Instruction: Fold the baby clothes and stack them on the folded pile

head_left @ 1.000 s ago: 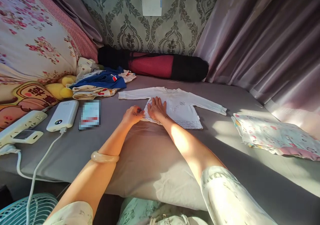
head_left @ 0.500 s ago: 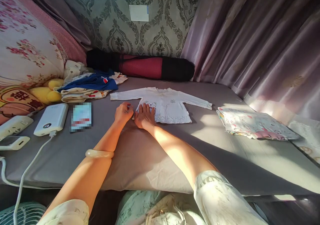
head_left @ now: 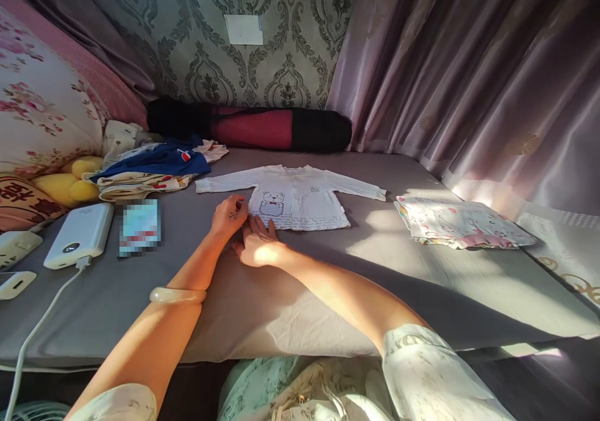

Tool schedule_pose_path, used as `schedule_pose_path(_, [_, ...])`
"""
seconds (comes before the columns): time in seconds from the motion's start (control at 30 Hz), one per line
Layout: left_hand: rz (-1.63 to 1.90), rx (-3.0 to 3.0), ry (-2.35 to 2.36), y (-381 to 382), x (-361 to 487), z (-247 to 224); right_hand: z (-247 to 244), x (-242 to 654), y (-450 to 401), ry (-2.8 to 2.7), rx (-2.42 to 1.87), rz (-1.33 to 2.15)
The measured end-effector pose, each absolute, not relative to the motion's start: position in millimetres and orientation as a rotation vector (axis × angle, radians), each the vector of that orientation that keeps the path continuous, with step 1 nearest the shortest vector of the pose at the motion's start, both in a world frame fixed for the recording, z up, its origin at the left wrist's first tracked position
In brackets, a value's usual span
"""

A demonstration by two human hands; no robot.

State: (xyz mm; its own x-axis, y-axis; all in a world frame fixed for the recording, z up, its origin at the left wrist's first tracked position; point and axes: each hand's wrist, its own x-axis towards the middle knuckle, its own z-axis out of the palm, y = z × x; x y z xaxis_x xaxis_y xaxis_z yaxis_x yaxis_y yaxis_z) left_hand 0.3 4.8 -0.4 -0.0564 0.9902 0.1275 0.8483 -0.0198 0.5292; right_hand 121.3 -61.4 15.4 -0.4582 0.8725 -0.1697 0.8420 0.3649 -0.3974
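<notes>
A white long-sleeved baby shirt (head_left: 300,196) lies spread flat, with a bear print on its left side, lines of small print along the hem and both sleeves stretched out sideways. My left hand (head_left: 229,213) is closed at the lower left corner of the shirt, its fingertips pinched on the edge of the cloth. Beside it, my right hand (head_left: 257,241) lies palm down with fingers extended. Its fingertips touch the hem below the bear, and its thumb points left.
A grey sheet (head_left: 328,271) covers the bed. On the right lies a folded patterned garment (head_left: 464,221). Piled clothes (head_left: 154,168), a white power bank (head_left: 79,233) with a cable and a blurred packet (head_left: 139,226) are on the left. A black-and-red roll (head_left: 253,126) lies at the back.
My right hand has slid back from the bear print toward the hem, uncovering the print. My left hand stays at the shirt's corner. The view has shifted slightly right.
</notes>
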Motion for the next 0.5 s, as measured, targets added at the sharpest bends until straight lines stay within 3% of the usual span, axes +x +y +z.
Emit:
schedule_pose_path(0.1, [0.797,2.114,1.898,3.7,4.5,-2.9,22.5,155.0,-58.8,-2.58,-1.315,0.735])
schedule_pose_path(0.27, [0.744,2.481,1.63,-2.3,17.6,-5.6,1.6,210.9,-46.4,-2.276,-1.671,0.153])
schedule_pose_path(0.5, [0.486,2.607,1.197,-8.0,25.8,-13.2,-10.6,221.2,-60.3,-2.386,-1.836,0.276])
